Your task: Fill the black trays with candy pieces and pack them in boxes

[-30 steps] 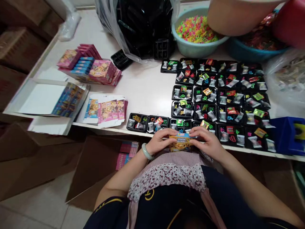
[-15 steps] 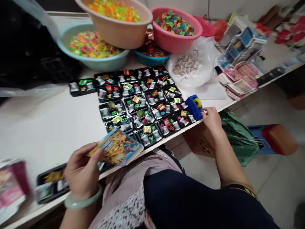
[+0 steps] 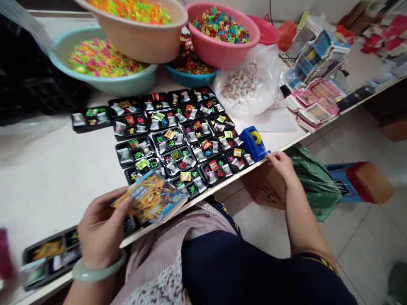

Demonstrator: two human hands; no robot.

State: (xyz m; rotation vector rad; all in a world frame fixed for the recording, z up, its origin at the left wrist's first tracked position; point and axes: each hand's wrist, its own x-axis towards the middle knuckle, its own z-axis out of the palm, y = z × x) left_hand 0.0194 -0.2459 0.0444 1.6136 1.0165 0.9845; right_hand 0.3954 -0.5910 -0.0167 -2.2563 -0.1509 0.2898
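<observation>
My left hand (image 3: 100, 226), with a pale green bangle at the wrist, grips a printed cartoon card (image 3: 154, 198) between thumb and fingers. The card tilts over the front rows of black compartment trays (image 3: 206, 150), which hold wrapped sweets and small coloured pieces. At the table's front edge stands a blue tape dispenser (image 3: 251, 146) with a yellow-cored roll. Just to its right, my right hand (image 3: 282, 166) is closed in a pinch on the end of a clear tape strip at the dispenser's cutting end. The strip itself is barely visible.
Behind the trays sit a light blue basin (image 3: 108, 82), a peach basin (image 3: 143, 40) and a pink basin (image 3: 225, 48) of small coloured pieces. A plastic bag (image 3: 263, 80) and stacked printed cards (image 3: 318, 101) lie right. Another filled tray (image 3: 52, 256) lies at front left.
My right hand has drawn slightly away from the dispenser, its fingers now at the tape end. My left hand still holds the card. The whole view has shifted somewhat.
</observation>
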